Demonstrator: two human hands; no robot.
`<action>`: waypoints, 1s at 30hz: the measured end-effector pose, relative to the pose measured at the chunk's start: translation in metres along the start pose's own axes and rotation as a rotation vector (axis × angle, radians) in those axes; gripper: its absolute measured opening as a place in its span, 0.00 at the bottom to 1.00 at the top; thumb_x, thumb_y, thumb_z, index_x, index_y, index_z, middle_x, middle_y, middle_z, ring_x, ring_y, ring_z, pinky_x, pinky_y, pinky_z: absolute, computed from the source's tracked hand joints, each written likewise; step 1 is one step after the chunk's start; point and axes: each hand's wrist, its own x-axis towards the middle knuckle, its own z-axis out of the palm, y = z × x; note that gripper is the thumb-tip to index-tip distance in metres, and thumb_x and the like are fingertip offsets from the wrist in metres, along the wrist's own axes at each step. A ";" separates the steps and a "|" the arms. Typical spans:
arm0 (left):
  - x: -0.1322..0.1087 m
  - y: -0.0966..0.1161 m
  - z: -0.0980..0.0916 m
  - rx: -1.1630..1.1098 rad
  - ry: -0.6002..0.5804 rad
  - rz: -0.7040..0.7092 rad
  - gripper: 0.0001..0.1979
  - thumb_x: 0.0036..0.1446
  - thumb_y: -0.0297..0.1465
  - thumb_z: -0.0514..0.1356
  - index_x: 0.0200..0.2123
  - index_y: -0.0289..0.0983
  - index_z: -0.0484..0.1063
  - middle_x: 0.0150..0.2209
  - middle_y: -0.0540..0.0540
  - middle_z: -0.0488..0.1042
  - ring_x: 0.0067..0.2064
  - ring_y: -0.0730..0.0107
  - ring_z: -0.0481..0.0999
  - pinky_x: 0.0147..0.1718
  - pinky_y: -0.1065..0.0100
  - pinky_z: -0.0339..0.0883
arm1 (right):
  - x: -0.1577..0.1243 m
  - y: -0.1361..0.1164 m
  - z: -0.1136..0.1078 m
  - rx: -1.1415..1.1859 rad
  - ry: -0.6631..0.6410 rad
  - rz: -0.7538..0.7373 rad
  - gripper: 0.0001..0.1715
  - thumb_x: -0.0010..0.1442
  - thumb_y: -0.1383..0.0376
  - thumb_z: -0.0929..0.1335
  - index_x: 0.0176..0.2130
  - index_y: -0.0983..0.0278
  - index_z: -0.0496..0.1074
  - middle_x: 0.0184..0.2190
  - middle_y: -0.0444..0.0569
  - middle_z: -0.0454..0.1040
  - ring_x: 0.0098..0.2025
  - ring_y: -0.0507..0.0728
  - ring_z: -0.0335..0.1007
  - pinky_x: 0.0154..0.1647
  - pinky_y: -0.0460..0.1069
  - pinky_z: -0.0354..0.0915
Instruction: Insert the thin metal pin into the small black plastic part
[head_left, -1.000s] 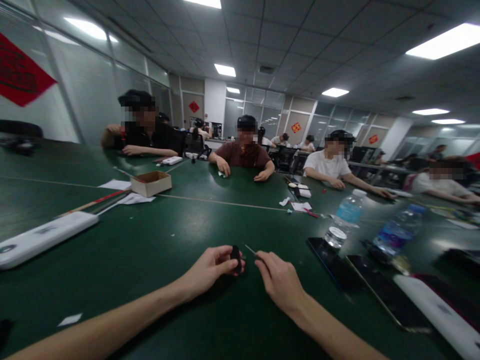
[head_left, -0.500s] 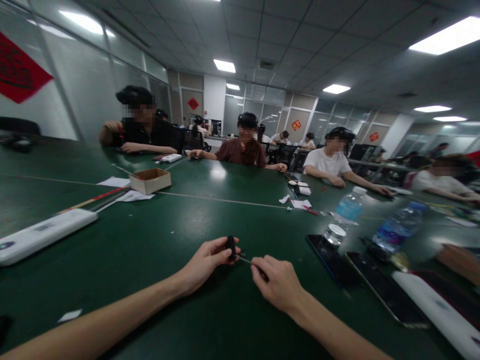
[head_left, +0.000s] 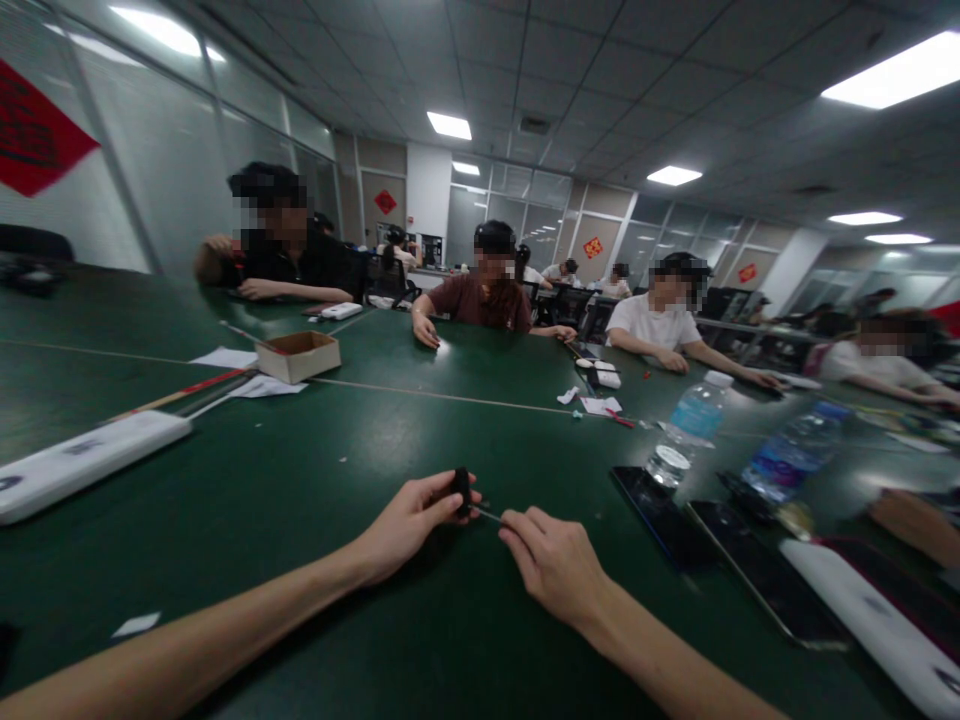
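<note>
Between the thumb and fingers of my left hand [head_left: 409, 520] is a small black block [head_left: 463, 490], held upright just above the green table [head_left: 375, 620]. What kind of part it is does not show. My right hand [head_left: 555, 560] is closed round a screwdriver [head_left: 489, 515], whose handle is hidden in the fingers. Its thin metal shaft points left, and the tip meets or nearly meets the lower right side of the block. Whether the tip sits inside the block cannot be made out.
Right of my hands lie dark phones [head_left: 667, 520], two water bottles [head_left: 690, 430] and a white device [head_left: 870, 620]. Leftward are a long white device [head_left: 90, 465], an open cardboard box [head_left: 300, 358] and paper scraps. Several people sit across the table.
My hands keep nearly the same pose on the black block and screwdriver. Across the table, the person in brown has drawn one hand inward to the right.
</note>
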 end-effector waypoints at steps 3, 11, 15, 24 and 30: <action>0.001 -0.002 0.000 -0.001 0.009 0.011 0.18 0.59 0.35 0.56 0.51 0.35 0.67 0.46 0.39 0.73 0.45 0.59 0.73 0.48 0.57 0.64 | 0.000 0.001 0.001 -0.009 0.002 0.000 0.14 0.67 0.62 0.58 0.49 0.62 0.66 0.35 0.48 0.69 0.32 0.52 0.66 0.31 0.46 0.60; 0.001 -0.004 -0.001 -0.037 0.003 0.003 0.16 0.59 0.34 0.56 0.49 0.35 0.67 0.46 0.39 0.73 0.46 0.60 0.73 0.49 0.56 0.64 | 0.001 -0.002 -0.002 0.001 0.005 -0.002 0.13 0.67 0.63 0.58 0.48 0.62 0.66 0.35 0.47 0.70 0.31 0.51 0.67 0.31 0.45 0.61; 0.002 -0.004 0.000 -0.076 0.011 -0.006 0.15 0.60 0.34 0.56 0.48 0.34 0.67 0.46 0.39 0.73 0.46 0.60 0.73 0.49 0.56 0.64 | 0.001 0.000 0.000 -0.008 0.018 0.007 0.13 0.67 0.63 0.58 0.49 0.61 0.66 0.35 0.47 0.70 0.33 0.52 0.67 0.32 0.45 0.62; 0.001 -0.002 0.003 -0.100 0.026 -0.036 0.15 0.59 0.33 0.56 0.48 0.34 0.66 0.45 0.40 0.73 0.46 0.60 0.73 0.50 0.55 0.63 | 0.003 0.000 -0.001 -0.004 0.052 0.012 0.15 0.67 0.63 0.58 0.47 0.63 0.68 0.34 0.49 0.71 0.32 0.51 0.67 0.33 0.45 0.62; 0.002 -0.003 0.002 -0.072 0.043 -0.027 0.17 0.58 0.33 0.57 0.50 0.34 0.66 0.46 0.40 0.72 0.45 0.60 0.73 0.49 0.56 0.63 | 0.003 0.000 0.001 -0.030 0.034 0.006 0.15 0.67 0.62 0.58 0.46 0.61 0.69 0.32 0.47 0.71 0.31 0.51 0.67 0.32 0.45 0.60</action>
